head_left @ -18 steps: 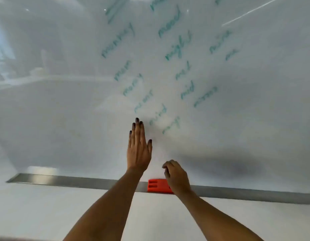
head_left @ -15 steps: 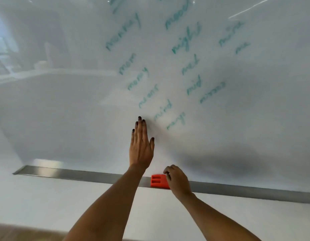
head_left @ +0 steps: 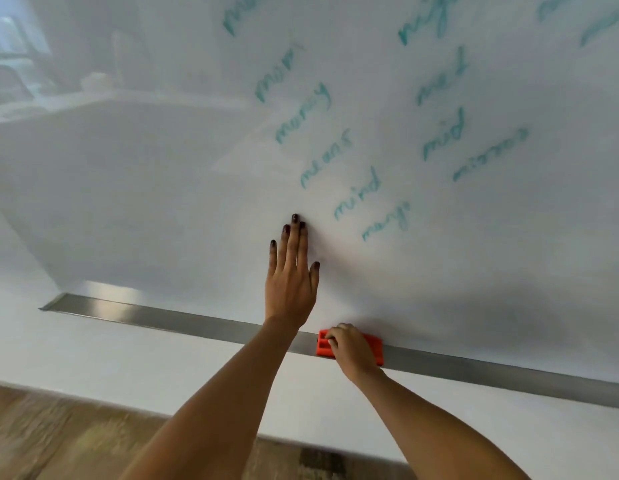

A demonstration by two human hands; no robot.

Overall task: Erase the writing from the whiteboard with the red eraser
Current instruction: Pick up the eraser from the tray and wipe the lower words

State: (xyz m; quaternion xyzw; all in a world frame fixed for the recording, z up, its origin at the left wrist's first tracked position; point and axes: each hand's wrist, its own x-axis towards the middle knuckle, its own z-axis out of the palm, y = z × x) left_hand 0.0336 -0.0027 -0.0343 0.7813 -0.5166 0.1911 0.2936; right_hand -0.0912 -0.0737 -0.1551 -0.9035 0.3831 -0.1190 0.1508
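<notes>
The whiteboard point(head_left: 162, 188) fills the view, with several teal handwritten words point(head_left: 356, 197) in slanted columns across its middle and right. The red eraser point(head_left: 323, 347) lies on the metal tray at the board's lower edge. My right hand point(head_left: 351, 348) lies over the eraser with its fingers curled around it. My left hand point(head_left: 291, 275) rests flat on the board, fingers straight and pointing up, just left of and below the lowest words.
The metal tray point(head_left: 169, 318) runs along the bottom of the board from left to right. Below it is white wall point(head_left: 93, 355), then wooden floor point(head_left: 51, 434) at the lower left.
My right hand has come down onto the red eraser and closed on it. My left hand stays flat on the board. The view has tilted down, showing the floor.
</notes>
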